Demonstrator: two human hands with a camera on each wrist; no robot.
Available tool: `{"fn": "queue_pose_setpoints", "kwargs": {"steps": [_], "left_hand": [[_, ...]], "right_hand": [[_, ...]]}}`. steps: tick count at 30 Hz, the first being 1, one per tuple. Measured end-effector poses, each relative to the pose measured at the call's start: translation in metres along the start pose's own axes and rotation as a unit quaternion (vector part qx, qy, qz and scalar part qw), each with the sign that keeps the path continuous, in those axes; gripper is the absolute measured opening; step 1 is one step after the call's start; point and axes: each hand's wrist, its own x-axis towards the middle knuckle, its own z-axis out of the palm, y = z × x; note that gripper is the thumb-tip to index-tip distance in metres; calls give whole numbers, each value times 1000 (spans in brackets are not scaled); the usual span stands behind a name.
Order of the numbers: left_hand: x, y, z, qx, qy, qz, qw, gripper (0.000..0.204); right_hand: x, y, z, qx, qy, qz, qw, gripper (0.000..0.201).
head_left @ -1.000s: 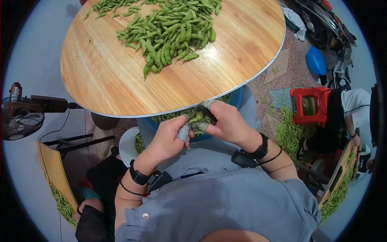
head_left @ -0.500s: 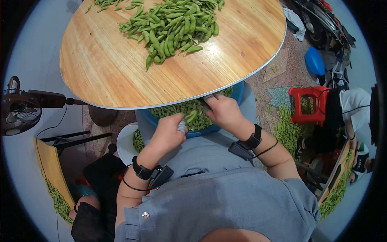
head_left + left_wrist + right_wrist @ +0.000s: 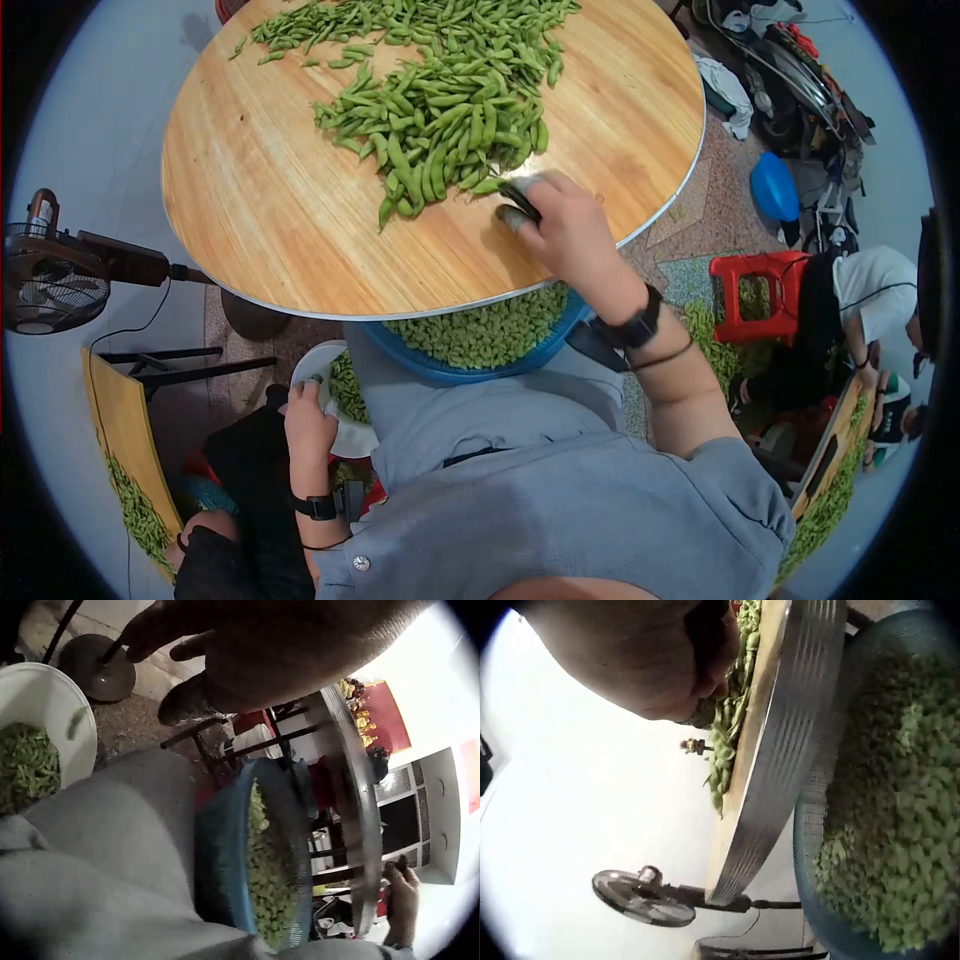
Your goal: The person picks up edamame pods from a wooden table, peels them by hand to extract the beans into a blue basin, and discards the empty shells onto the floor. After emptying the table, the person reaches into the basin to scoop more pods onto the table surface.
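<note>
My left hand (image 3: 312,430) hangs over the rim of a white bucket (image 3: 312,365) holding green pods, its fingers loosely extended and holding nothing. A single green pod (image 3: 77,722) shows against the bucket's inner wall in the left wrist view. My right hand (image 3: 575,230) is over the near part of the round table, a small dark tool (image 3: 520,203) held between thumb and fingers; its exact kind cannot be told. Its fingertips are right at a green soybean pod (image 3: 488,186) on the edge of the pod pile (image 3: 440,120). Grey wrapping covers the thumb and fingertips.
A blue basin (image 3: 420,368) of shelled beans (image 3: 490,328) sits on the lap beneath the table (image 3: 300,230) edge. At left stands a fan (image 3: 60,270); a red stool (image 3: 730,320) and more pods (image 3: 705,330) are at right. Another person (image 3: 870,290) sits there.
Both hands were together over the basin with a pod between them. The left hand has moved left to the white bucket; the right has reached forward onto the table.
</note>
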Motion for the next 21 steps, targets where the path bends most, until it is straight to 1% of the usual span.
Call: {"fn": "queue_pose_setpoints", "kwargs": {"steps": [1,3,4,6,7,8,9,10,11,12,13,14,15,16,17,18,19,20,21], "left_hand": [[2,9,-8,0,4,-2,1000,34],[11,36,-26,-63,-58,48,995,27],[14,48,-32,-62,-54,46,996,27],[19,74,-44,-210,-67,151,964,24],[21,91,-56,-210,-65,151,964,24],[23,111,-71,-237,-75,204,947,25],[27,127,-79,-264,-84,255,927,25],[32,138,-77,-264,-83,255,926,25],[37,147,-74,-327,-114,268,899,25],[42,158,-72,-387,-144,279,867,24],[44,173,-71,-387,-145,279,867,24],[46,190,-71,-467,-153,232,840,26],[50,201,-71,-542,-159,183,805,27],[57,206,-69,-542,-160,183,804,27],[65,209,-64,-597,-276,165,735,26],[69,213,-61,-639,-386,142,650,26],[67,217,-65,-669,-438,81,595,24],[68,215,-62,-667,-440,80,596,24],[71,211,-58,-686,-469,78,550,22]], "right_hand": [[9,4,8,-28,17,2,999,18],[19,6,20,-47,13,5,999,19],[22,6,22,-68,7,13,998,20],[23,3,18,-65,12,15,998,20],[22,2,17,-63,15,19,998,21],[19,3,14,-63,17,18,998,21],[14,6,11,-20,18,26,999,18],[8,9,8,23,18,35,999,16],[1,11,7,22,18,34,999,16],[-7,13,7,153,-2,79,985,15],[-13,12,6,280,-22,123,952,15],[-18,7,-1,280,-21,124,952,15],[-21,-3,-14,423,-88,205,878,16],[-25,-9,-22,551,-152,278,772,17],[-29,-10,-23,583,-165,277,745,17],[-32,-9,-24,583,-164,278,745,17],[-34,-8,-25,600,-168,276,732,18],[-35,-7,-26,617,-171,274,718,19],[-36,-7,-26,618,-170,275,717,19]]}}
